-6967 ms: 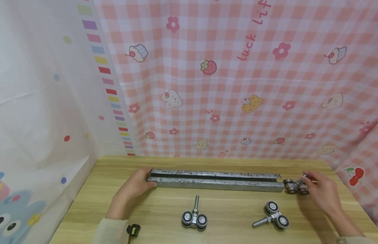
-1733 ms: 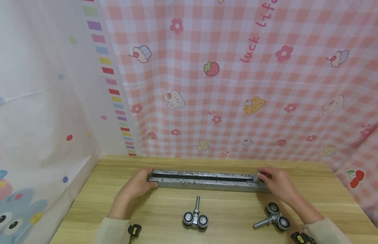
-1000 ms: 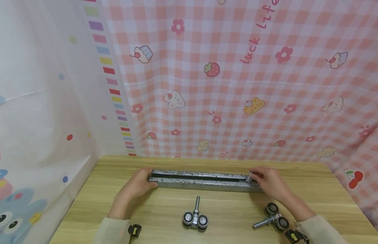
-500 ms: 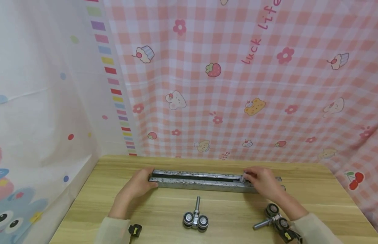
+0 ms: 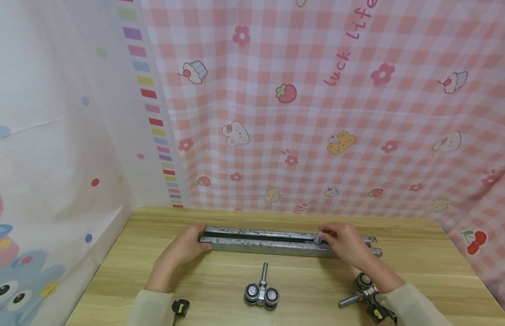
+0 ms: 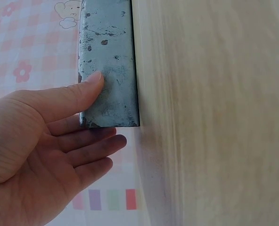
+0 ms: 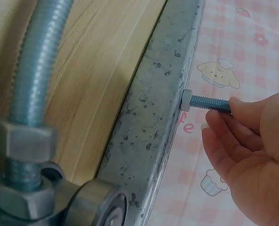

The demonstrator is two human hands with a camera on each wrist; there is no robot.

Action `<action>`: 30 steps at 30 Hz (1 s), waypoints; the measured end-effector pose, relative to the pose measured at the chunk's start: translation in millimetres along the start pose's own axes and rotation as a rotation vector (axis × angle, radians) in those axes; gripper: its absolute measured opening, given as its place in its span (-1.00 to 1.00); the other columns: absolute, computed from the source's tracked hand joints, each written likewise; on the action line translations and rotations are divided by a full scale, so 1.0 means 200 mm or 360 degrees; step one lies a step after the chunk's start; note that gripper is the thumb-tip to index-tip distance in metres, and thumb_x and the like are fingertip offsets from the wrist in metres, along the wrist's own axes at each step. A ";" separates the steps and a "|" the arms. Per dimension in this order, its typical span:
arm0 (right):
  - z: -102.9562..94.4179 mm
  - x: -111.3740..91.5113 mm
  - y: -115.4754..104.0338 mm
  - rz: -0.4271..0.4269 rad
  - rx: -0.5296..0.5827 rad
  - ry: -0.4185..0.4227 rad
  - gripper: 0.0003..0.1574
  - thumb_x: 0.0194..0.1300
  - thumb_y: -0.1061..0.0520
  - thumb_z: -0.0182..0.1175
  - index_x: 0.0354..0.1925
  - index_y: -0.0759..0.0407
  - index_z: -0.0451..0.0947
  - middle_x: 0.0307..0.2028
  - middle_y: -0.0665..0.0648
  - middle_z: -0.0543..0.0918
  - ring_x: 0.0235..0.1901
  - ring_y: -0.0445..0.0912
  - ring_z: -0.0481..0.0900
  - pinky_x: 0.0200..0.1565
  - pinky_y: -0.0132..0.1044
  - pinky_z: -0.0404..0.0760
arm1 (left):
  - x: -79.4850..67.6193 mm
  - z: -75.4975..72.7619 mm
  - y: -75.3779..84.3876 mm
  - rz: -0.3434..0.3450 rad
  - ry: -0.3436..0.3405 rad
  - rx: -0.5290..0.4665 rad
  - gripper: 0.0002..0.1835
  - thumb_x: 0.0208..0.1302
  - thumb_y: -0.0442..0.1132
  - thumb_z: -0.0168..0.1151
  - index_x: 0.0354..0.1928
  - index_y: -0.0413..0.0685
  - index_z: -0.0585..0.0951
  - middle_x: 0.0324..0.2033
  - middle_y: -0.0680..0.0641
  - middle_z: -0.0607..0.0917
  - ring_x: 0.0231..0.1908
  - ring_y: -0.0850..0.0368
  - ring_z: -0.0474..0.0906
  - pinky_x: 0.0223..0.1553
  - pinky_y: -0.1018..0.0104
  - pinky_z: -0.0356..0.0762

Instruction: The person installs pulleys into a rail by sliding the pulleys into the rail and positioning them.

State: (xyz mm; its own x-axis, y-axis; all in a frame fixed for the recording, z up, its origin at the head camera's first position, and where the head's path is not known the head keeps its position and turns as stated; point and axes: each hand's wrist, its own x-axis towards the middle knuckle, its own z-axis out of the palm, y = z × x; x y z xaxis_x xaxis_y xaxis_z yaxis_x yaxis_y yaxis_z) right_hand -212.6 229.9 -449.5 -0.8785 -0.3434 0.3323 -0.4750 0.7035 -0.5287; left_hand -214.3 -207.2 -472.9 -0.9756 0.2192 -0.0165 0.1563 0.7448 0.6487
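Bolt [image 7: 206, 102] pinched by right fingers [image 7: 218, 147]; cloth [image 5: 307, 127] reads "luck life".

The metal rail [image 5: 260, 246] is long and straight, its grey surface mottled with dark spots and scuffs. It lies crosswise near the far edge of the table [image 5: 216, 280], a dark slot running lengthwise along its top. The threaded bolt [image 7: 208, 102] stands up from that slot, nearer the rail's right end, with a silvery hex nut at its base; its lower part is hidden.
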 end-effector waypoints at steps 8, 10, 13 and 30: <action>0.03 0.02 -0.02 -0.0036 0.0020 0.0004 -0.76 0.32 0.38 0.39 -0.03 0.37 0.76 -0.19 0.18 0.80 -0.30 -0.10 0.74 -0.33 -0.31 0.72 | 0.00 0.00 0.00 0.0021 0.0019 -0.0017 -0.61 0.23 -0.40 0.50 0.07 -0.32 0.64 -0.13 -0.10 0.75 -0.04 0.00 0.65 0.11 -0.09 0.63; 0.04 0.02 -0.02 -0.0029 0.0025 -0.0004 -0.75 0.33 0.37 0.38 -0.02 0.36 0.76 -0.17 0.18 0.80 -0.29 -0.09 0.74 -0.32 -0.30 0.73 | 0.00 0.00 0.00 0.0020 0.0016 -0.0015 -0.60 0.23 -0.40 0.50 0.09 -0.33 0.64 -0.11 -0.11 0.75 -0.03 -0.01 0.65 0.12 -0.10 0.63; 0.05 0.03 -0.03 -0.0025 0.0034 -0.0013 -0.75 0.34 0.35 0.38 -0.01 0.36 0.76 -0.17 0.18 0.80 -0.28 -0.09 0.75 -0.31 -0.29 0.73 | 0.00 0.00 0.00 0.0014 0.0015 -0.0004 -0.59 0.24 -0.40 0.50 0.10 -0.34 0.63 -0.10 -0.13 0.75 -0.02 -0.03 0.65 0.12 -0.10 0.63; 0.12 0.08 -0.10 0.0007 0.0068 -0.0044 -0.78 0.36 0.34 0.37 -0.03 0.36 0.76 -0.20 0.16 0.80 -0.29 -0.11 0.73 -0.30 -0.28 0.73 | 0.00 0.00 0.00 0.0010 0.0013 0.0003 -0.53 0.24 -0.39 0.50 0.16 -0.38 0.61 -0.06 -0.17 0.75 0.01 -0.05 0.65 0.15 -0.11 0.62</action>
State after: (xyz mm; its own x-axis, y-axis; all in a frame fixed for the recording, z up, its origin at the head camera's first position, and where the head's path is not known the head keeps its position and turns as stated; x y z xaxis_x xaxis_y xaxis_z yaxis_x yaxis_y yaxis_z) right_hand -218.4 195.8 -451.5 -0.8812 -0.3582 0.3084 -0.4726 0.6781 -0.5629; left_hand -214.7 -207.6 -473.4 -0.9757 0.2191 -0.0062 0.1631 0.7447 0.6472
